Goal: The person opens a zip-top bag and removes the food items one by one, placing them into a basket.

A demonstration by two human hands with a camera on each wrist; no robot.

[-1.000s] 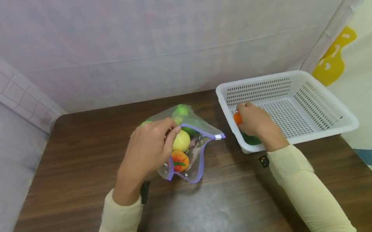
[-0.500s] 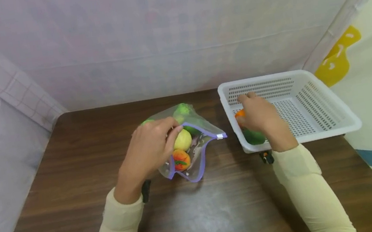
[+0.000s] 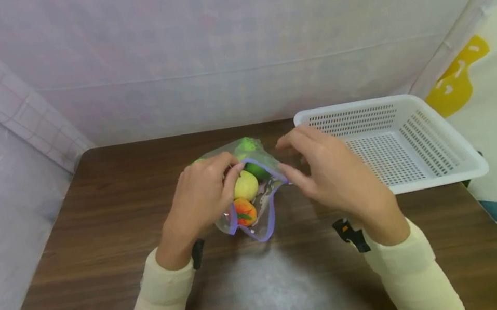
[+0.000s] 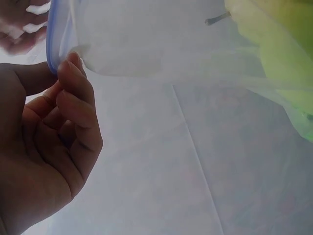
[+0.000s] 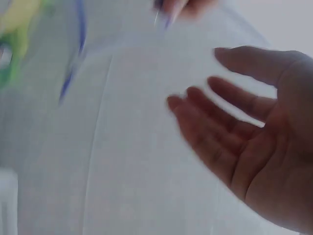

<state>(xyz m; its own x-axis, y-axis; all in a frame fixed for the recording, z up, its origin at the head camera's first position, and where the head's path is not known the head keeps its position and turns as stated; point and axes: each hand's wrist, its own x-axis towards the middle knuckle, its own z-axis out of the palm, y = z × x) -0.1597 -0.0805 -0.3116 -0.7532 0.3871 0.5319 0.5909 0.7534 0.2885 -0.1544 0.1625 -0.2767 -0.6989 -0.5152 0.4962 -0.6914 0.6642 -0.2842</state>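
Note:
A clear zip bag [image 3: 269, 225] with a purple-edged mouth lies on the table, holding several fruits. Inside show a pale yellow round fruit [image 3: 246, 185], an orange-red peach-like fruit [image 3: 245, 212] with a green leaf mark, and green pieces [image 3: 256, 170]. My left hand [image 3: 198, 190] pinches the bag's edge between thumb and fingertips, as the left wrist view also shows. Near the bag's right corner, my right hand [image 3: 338, 177] has its thumb and fingers spread, holding nothing. The right wrist view shows that hand [image 5: 254, 132] apart from the bag.
At the back right stands a white slotted plastic basket [image 3: 457, 148]; my right hand and forearm hide its left part. The brown wooden table [image 3: 78, 261] meets a draped pale cloth [image 3: 197, 51] behind.
My right hand has left the basket, where an orange item and a green one were seen beside it, and moved left to the bag's corner. My left hand keeps its pinch.

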